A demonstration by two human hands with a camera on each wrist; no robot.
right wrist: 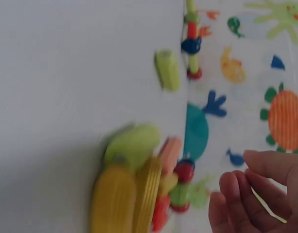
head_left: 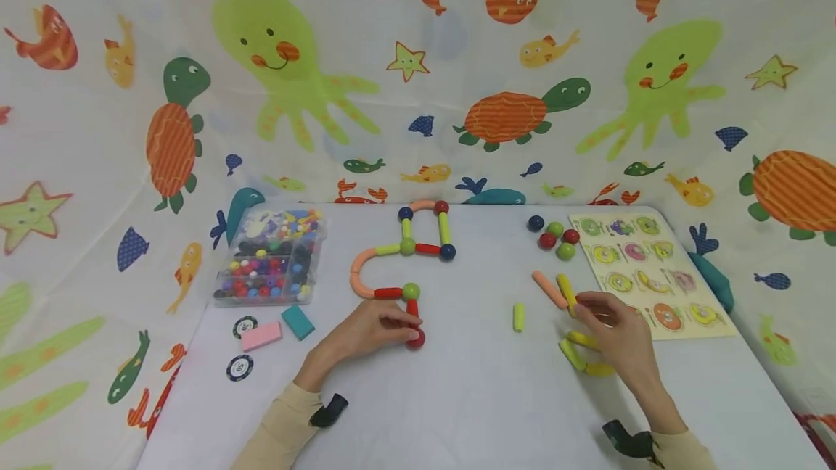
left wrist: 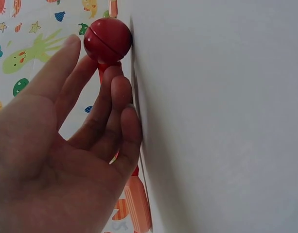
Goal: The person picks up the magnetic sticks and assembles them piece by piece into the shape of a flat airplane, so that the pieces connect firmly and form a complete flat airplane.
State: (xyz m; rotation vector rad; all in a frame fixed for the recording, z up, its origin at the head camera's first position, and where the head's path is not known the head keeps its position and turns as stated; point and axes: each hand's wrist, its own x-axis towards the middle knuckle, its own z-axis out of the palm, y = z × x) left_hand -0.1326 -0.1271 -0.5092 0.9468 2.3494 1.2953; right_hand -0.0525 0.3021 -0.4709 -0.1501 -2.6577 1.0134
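Near the table's middle, a chain of toy rods and balls (head_left: 389,293) runs from a square loop through a peach curve to a red ball (left wrist: 108,40). My left hand (head_left: 375,331) holds this red ball at the chain's near end, its other fingers along the red rod (head_left: 413,308). My right hand (head_left: 617,332) hovers over loose rods with nothing between its fingers. A yellow rod (head_left: 565,291) and a peach rod (head_left: 548,289) lie by its fingertips. Yellow curved pieces (right wrist: 113,199) and a light green piece (right wrist: 131,145) lie below it.
A clear compartment box (head_left: 268,260) of beads stands at left, with pink (head_left: 261,336) and teal blocks (head_left: 297,322) and two round chips (head_left: 239,367) before it. Several loose balls (head_left: 555,228) and a picture board (head_left: 653,274) lie at right. One short green rod (head_left: 519,317) lies alone.
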